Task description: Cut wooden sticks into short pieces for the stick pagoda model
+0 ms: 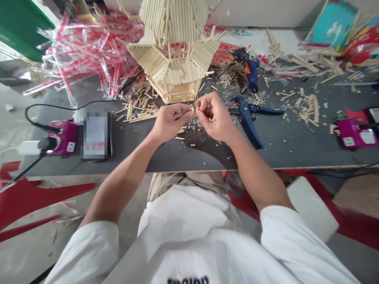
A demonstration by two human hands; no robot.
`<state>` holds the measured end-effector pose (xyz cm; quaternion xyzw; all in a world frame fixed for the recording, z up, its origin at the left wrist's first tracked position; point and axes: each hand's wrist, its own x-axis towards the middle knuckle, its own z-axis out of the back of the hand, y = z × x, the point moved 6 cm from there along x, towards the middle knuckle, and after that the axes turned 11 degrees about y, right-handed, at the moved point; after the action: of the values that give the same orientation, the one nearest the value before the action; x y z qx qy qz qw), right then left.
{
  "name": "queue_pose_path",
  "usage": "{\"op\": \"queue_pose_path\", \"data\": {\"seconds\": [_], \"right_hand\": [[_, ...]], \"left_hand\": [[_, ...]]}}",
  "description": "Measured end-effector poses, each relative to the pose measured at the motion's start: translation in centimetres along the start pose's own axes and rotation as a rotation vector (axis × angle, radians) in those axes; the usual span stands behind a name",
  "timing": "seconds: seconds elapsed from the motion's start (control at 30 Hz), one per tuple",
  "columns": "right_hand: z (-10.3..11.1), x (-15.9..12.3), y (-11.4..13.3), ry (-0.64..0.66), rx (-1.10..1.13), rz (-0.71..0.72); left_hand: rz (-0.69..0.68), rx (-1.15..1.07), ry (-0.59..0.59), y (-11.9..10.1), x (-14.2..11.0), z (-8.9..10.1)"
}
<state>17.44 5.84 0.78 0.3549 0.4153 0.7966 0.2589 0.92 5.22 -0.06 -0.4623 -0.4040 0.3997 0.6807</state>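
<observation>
My left hand (pixel 169 123) is closed in a pinch on a small pale wooden stick piece (pixel 192 109), low over the table. My right hand (pixel 215 116) meets it fingertip to fingertip, its thumb and forefinger pinched at the same piece. The fingers partly hide it. Just behind my hands stands a tiered model building (pixel 180 65) of pale wooden sticks with flared roofs. Short cut sticks (pixel 139 110) lie left of my fingers. To the right of my right hand rests a blue-handled cutter (pixel 248 122), its jaws partly hidden behind the hand.
A blue glue gun (pixel 252 75) lies behind the cutter. Red and clear plastic wrappers (pixel 97 51) heap up at the back left. A phone (pixel 96 136) and a purple power socket (pixel 63 136) with cables sit at left; another purple socket (pixel 357 132) is at right.
</observation>
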Motion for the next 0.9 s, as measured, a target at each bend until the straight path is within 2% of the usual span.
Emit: {"op": "queue_pose_path", "data": {"seconds": [0.13, 0.23, 0.37, 0.63, 0.77, 0.9], "right_hand": [[0.0, 0.0, 0.0, 0.003, 0.017, 0.013], [0.1, 0.0, 0.0, 0.019, 0.032, 0.024], [0.5, -0.1, 0.2, -0.006, 0.022, 0.005], [0.9, 0.4, 1.8, -0.101, -0.097, 0.025], [1.1, 0.4, 1.0, -0.121, 0.049, -0.059], [0.8, 0.5, 0.4, -0.043, 0.174, -0.131]], "left_hand": [[0.069, -0.257, 0.026, 0.4, 0.1, -0.3], [0.092, -0.437, -0.005, 0.4, 0.2, -0.1], [0.096, -0.542, -0.008, 0.0, 0.4, 0.2], [0.125, -0.360, 0.092, 0.8, 0.2, -0.3], [0.104, -0.204, 0.174, 0.3, 0.0, -0.5], [0.091, -0.058, 0.206, -0.3, -0.1, -0.7]]}}
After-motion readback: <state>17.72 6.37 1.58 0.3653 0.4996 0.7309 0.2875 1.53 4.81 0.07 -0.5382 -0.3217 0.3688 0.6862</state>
